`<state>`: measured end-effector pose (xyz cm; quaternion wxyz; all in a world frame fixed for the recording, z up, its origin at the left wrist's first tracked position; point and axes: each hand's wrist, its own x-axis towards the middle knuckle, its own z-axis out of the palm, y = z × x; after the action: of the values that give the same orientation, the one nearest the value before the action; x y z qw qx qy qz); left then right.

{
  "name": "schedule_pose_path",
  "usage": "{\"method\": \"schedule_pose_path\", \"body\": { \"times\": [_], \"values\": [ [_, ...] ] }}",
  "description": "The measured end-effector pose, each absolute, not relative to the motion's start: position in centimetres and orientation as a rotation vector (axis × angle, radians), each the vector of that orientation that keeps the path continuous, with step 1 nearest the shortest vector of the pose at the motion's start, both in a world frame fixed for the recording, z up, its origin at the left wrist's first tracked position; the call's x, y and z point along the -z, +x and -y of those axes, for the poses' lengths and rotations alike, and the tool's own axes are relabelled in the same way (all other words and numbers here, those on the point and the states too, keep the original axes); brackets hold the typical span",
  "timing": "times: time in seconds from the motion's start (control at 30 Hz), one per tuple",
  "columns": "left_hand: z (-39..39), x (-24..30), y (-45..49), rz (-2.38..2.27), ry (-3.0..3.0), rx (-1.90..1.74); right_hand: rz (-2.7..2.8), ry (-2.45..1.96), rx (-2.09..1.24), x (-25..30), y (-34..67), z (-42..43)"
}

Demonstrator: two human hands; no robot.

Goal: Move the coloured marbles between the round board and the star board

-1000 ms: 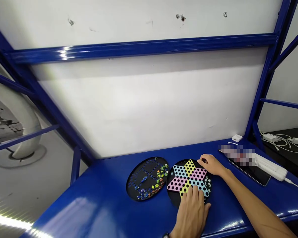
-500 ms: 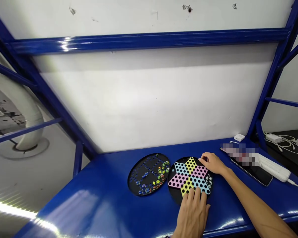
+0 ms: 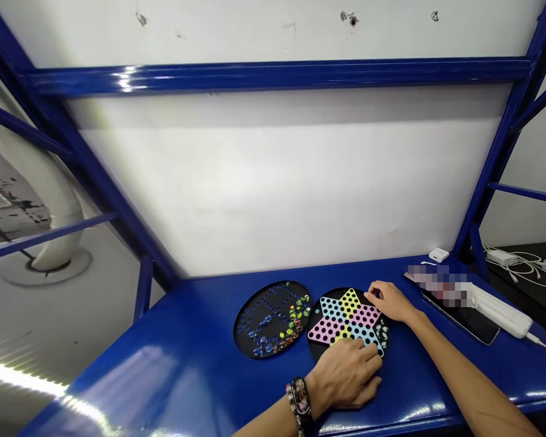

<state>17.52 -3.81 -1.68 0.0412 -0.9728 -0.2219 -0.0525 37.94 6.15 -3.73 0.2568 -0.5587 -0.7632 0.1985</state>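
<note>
**Blue table (image 3: 200, 340), two hands at the star board**

Glossy blue metal is making up the table and the frame (image 3: 277, 75) that is rising around it, with light reflecting off the top. A scuffed white wall (image 3: 273, 182) is standing behind, and a pale pipe (image 3: 68, 224) is curving down at the far left. White cables (image 3: 530, 262) are lying loosely on a black surface (image 3: 525, 297) at the right.

The round star board (image 3: 339, 323) is lying flat near the table's front edge, showing pink, yellow and blue points dotted with dark holes. Clear marbles (image 3: 381, 335) are resting along its right side. A black tray (image 3: 244, 345) is sitting just beside it on the left, holding coloured marbles (image 3: 296, 321). Farther right, a dark phone (image 3: 466, 318) and a white power strip (image 3: 503, 311) are lying side by side.

The left hand (image 3: 349, 373), wearing a dark wristband (image 3: 301, 397), is covering the board's near part; its fingers are bending close together, and whether they are holding anything cannot be told. The right hand (image 3: 389, 300) is curling at the upper right rim, thumb and forefinger narrowly spaced; whether they are gripping it is unclear.
</note>
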Motion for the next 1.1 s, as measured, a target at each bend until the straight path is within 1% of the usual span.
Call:
{"method": "schedule_pose_path", "body": {
  "times": [0.33, 0.6, 0.87, 1.1],
  "values": [
    [4.3, 2.5, 17.9, 0.807, -2.919, 0.18, 2.079, -1.49, -0.538, 4.2, 38.2, -6.5],
    [4.3, 4.7, 17.3, 0.859, -2.819, 0.342, 2.081, -1.483, -0.523, 4.6, 38.2, -6.6],
    [4.4, 5.0, 17.1, 0.894, -2.768, 0.452, 2.087, -1.497, -0.528, 4.3, 38.1, -6.4],
    [4.4, 5.1, 17.0, 0.923, -2.762, 0.385, 2.084, -1.483, -0.519, 4.4, 38.1, -6.4]
  ]
}}
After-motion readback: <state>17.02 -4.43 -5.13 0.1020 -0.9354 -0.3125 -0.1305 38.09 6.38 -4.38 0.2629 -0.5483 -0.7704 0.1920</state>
